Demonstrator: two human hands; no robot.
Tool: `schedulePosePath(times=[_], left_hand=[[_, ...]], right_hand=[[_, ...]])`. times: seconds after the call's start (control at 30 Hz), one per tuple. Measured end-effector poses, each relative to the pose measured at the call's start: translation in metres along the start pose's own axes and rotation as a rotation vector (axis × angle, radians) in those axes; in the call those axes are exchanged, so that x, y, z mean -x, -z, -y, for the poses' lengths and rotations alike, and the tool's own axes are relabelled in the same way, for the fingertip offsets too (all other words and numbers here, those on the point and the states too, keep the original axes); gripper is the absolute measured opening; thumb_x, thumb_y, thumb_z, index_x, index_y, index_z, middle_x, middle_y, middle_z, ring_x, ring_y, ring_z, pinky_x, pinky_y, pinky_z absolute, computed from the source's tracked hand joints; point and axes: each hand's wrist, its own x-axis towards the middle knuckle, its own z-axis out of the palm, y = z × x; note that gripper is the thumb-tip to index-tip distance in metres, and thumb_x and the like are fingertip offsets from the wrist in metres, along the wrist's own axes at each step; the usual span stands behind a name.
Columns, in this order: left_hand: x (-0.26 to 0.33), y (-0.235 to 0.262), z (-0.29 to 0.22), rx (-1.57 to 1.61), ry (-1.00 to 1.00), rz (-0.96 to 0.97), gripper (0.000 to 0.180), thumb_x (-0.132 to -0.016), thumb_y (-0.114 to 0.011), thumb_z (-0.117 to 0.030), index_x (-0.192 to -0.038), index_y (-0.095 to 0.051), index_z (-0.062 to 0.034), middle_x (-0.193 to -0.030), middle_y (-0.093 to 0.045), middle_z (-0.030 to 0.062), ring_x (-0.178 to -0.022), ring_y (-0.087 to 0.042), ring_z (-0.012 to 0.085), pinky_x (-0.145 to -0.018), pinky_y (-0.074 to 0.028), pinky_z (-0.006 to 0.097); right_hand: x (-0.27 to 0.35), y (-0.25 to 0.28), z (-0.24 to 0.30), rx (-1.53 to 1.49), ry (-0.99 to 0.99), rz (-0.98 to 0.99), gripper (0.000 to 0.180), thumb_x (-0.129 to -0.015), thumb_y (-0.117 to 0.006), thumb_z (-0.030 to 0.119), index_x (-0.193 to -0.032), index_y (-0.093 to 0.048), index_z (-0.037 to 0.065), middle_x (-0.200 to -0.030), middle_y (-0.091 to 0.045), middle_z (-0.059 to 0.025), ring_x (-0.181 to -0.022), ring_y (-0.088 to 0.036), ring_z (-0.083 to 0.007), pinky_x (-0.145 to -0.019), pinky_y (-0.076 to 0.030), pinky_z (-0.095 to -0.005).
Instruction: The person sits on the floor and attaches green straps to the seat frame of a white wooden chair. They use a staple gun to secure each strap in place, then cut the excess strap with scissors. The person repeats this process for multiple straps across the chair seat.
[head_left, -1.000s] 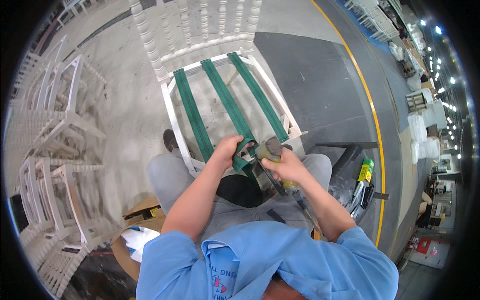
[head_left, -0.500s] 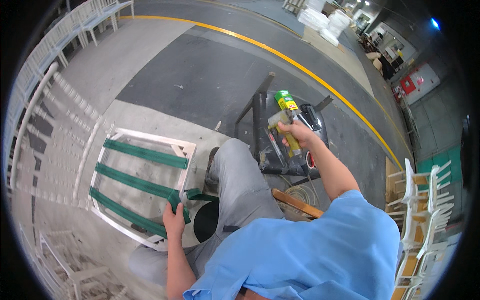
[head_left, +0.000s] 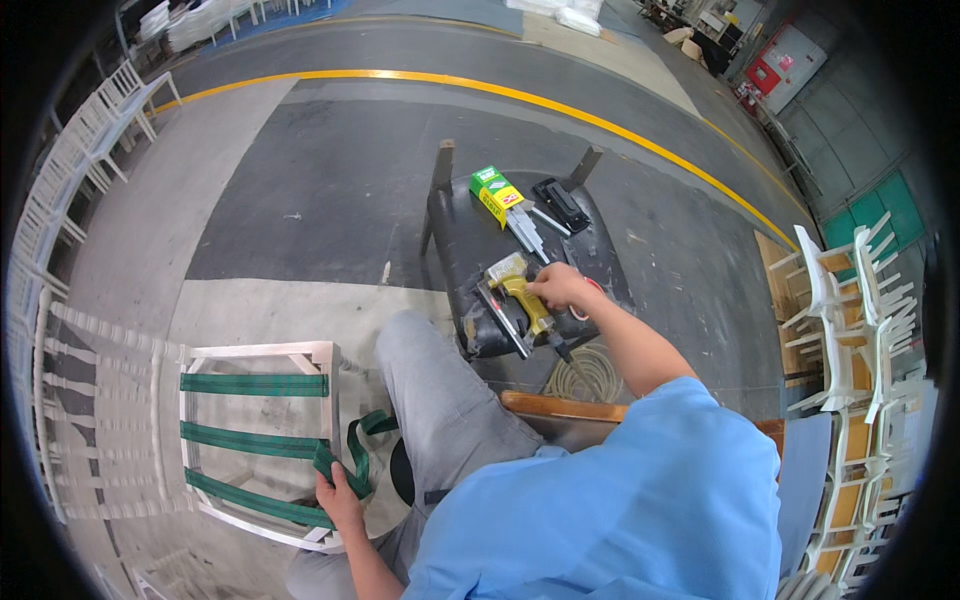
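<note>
My left hand [head_left: 338, 497] grips a loose end of green webbing [head_left: 352, 452] at the near rail of a white chair frame [head_left: 262, 352], which has three green straps [head_left: 254, 384] stretched across its seat. My right hand [head_left: 560, 287] reaches to the right onto a dark low stool [head_left: 470, 255] and rests on the handle of a yellow staple gun [head_left: 524, 293] lying there. A green and yellow box [head_left: 496, 193], strips of staples [head_left: 526, 232] and a black tool [head_left: 560, 203] also lie on the stool.
A coiled hose [head_left: 588, 372] lies on the floor by the stool. White chairs are stacked at the left [head_left: 70, 180] and at the right [head_left: 858, 330]. A yellow floor line [head_left: 520, 97] curves across the far side. A wooden seat edge [head_left: 560, 407] is beneath me.
My right hand has left the chair frame and moved to the stool, where the staple gun now lies. My head turned right. The left hand stays on the webbing.
</note>
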Motion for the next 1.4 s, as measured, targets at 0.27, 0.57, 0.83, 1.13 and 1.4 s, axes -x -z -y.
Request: schedulePosePath(times=[0.27, 0.57, 0.83, 1.13, 1.4], left_hand=[[-0.005, 0.008, 0.003, 0.304, 0.139, 0.067, 0.037, -0.107, -0.059, -0.026, -0.136, -0.063, -0.0033, -0.128, -0.067, 0.0034, -0.095, -0.063, 0.0115, -0.078, -0.052, 0.027], [-0.008, 0.03, -0.007, 0.807, 0.366, 0.21, 0.041, -0.106, -0.056, -0.027, -0.141, -0.055, -0.0046, -0.136, -0.066, 0.0156, -0.107, -0.069, 0.0239, -0.066, -0.062, 0.039], [-0.016, 0.052, -0.001, 0.949, 0.296, 0.103, 0.037, -0.104, -0.059, -0.03, -0.122, -0.065, 0.0021, -0.109, -0.076, 0.0156, -0.08, -0.072, 0.023, -0.065, -0.062, 0.038], [-0.003, 0.047, -0.03, 0.847, 0.263, -0.004, 0.032, -0.104, -0.057, -0.025, -0.117, -0.065, 0.0029, -0.107, -0.076, 0.0154, -0.068, -0.069, 0.0195, -0.065, -0.06, 0.033], [0.003, 0.044, -0.045, 0.813, 0.275, 0.019, 0.027, -0.104, -0.058, -0.019, -0.118, -0.065, 0.003, -0.107, -0.076, 0.0151, -0.073, -0.071, 0.0175, -0.067, -0.061, 0.031]], right_hand=[[0.019, 0.025, -0.077, 0.244, -0.117, -0.333, 0.097, -0.064, -0.093, 0.034, -0.147, -0.049, 0.007, -0.132, -0.066, -0.0242, -0.12, -0.066, -0.0383, -0.103, -0.053, -0.044], [0.061, 0.035, -0.037, -0.182, 0.016, -0.278, 0.075, -0.074, -0.077, 0.013, -0.145, -0.055, -0.002, -0.11, -0.071, -0.0164, -0.092, -0.07, -0.0228, -0.076, -0.056, -0.0349], [0.085, -0.064, 0.169, 0.287, 1.392, -0.08, 0.06, -0.078, -0.086, 0.039, -0.129, -0.064, 0.014, -0.103, -0.069, -0.0075, -0.093, -0.067, -0.0295, -0.082, -0.05, -0.0435], [0.056, -0.212, 0.28, 0.795, 1.901, 0.381, 0.051, -0.079, -0.079, 0.047, -0.121, -0.066, 0.021, -0.104, -0.063, -0.008, -0.103, -0.065, -0.0281, -0.092, -0.04, -0.0444], [0.053, -0.258, 0.308, 1.091, 2.089, 0.462, 0.041, -0.083, -0.075, 0.036, -0.121, -0.066, 0.026, -0.101, -0.065, -0.0059, -0.099, -0.066, -0.0287, -0.088, -0.043, -0.0458]])
